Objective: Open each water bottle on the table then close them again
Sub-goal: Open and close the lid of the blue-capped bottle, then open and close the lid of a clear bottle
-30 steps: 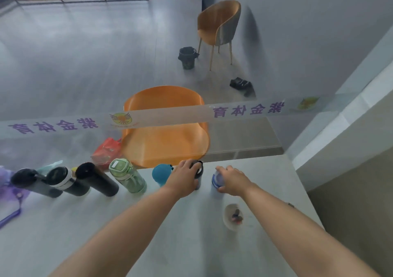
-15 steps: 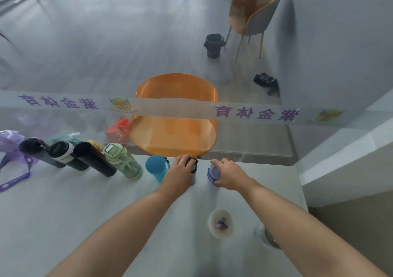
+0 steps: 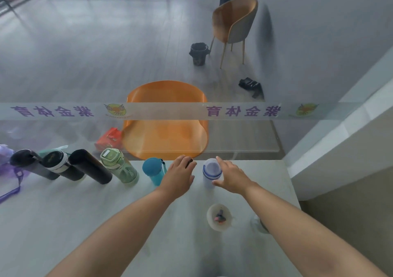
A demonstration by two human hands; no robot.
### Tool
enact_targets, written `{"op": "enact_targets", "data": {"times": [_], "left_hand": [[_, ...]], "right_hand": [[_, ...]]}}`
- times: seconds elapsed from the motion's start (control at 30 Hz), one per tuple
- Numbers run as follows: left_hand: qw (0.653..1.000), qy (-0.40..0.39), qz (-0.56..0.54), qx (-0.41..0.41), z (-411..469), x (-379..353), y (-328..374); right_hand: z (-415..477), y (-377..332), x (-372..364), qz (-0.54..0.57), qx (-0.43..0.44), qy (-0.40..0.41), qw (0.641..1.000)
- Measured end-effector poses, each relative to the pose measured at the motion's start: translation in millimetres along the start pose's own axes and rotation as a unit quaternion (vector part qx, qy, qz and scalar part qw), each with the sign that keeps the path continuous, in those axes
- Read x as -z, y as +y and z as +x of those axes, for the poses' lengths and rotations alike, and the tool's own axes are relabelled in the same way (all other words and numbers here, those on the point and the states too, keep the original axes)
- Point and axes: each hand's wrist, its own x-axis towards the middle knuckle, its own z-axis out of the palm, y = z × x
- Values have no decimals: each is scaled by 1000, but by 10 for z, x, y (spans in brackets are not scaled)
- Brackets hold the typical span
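Since half a second ago the right hand has let go of the cap of the white plastic bottle with a blue band. It now lies open just to the right of that bottle, fingers spread, the forefinger by the cap and the thumb at the bottle's side. The bottle stands upright, cap on, at the far edge of the pale grey table.

Just left of the white bottle, the left hand keeps its fingers curled over the top of a dark bottle, of which only a sliver of the lid shows. Further left of the white bottle stand, in a row, a round-lidded teal bottle, a translucent green bottle with a square lid and three black flasks. Nearer than the white bottle sits a small white bowl holding dark bits. Beyond it, behind glass, is an orange chair.
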Motion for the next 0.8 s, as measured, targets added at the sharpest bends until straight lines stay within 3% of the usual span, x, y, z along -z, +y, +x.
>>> {"op": "enact_targets", "data": {"times": [0.13,0.27,0.43,0.57,0.8], "left_hand": [[1000,-7,11,-28,-12,65,63],[998,-4,-18,-56,-31,99,193],[996,-12,-20,-80,-38,17,333],[996,-25,-23,-78,-4,-55,407],[997,-35,-31,-63,232,-139,447]], "right_hand": [[-397,43,-64,24,-43,20,999],[-792,-4,-254,46,-61,-40,996],[-1074,-101,-619,2,-33,-96,995],[-1071,-118,-779,-76,-2,-69,995],[-821,-2,-653,-85,30,-66,994]]}}
